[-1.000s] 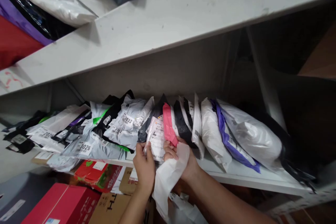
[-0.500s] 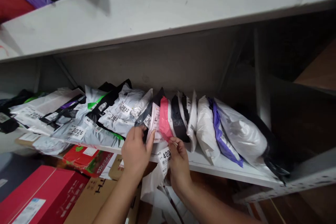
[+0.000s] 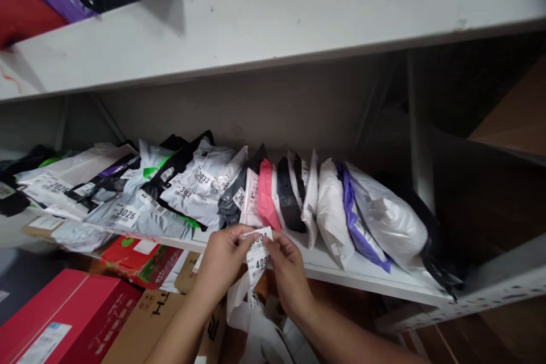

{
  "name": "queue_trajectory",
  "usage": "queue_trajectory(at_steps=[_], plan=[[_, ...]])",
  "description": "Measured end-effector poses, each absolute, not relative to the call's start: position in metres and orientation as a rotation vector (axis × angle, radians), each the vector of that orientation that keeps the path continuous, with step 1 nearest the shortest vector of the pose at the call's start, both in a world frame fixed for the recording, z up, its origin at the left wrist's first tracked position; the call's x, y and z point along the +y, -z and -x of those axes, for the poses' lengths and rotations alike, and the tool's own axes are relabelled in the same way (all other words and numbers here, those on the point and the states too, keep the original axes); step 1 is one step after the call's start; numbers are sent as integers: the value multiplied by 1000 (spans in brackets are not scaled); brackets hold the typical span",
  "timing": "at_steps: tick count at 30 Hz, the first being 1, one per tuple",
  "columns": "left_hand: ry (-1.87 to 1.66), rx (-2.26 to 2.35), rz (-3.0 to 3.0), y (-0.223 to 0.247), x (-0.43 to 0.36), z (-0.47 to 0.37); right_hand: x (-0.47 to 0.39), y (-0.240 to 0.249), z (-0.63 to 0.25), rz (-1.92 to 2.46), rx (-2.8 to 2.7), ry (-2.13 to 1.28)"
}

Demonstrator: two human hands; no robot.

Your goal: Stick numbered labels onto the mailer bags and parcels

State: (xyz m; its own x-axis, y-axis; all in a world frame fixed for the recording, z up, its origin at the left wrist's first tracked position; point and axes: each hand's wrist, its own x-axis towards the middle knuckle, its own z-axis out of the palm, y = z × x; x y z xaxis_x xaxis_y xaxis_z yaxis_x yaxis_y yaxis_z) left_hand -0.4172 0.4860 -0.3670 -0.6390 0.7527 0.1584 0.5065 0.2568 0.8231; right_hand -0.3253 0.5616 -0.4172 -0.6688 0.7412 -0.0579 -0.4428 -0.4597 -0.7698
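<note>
Pinching a white label strip between both hands, I am holding it just in front of the white shelf edge. My left hand is gripping its upper left corner; my right hand is gripping its right side. The strip's tail is hanging below the shelf. On the shelf, parcel bags are standing in a row, a pink bag just behind the strip. An upper shelf board is running above. Under the shelf, a red box and cardboard cartons are sitting.
</note>
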Motion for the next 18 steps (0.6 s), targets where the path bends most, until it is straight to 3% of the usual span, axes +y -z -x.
queue_trajectory(at_steps=[4,18], plan=[[-1459,2734,-1305,367,490,425,562,432,322,524,-1091,-2192],[-1359,2375,-1109,362,495,451,548,425,372,675,-609,-2329]])
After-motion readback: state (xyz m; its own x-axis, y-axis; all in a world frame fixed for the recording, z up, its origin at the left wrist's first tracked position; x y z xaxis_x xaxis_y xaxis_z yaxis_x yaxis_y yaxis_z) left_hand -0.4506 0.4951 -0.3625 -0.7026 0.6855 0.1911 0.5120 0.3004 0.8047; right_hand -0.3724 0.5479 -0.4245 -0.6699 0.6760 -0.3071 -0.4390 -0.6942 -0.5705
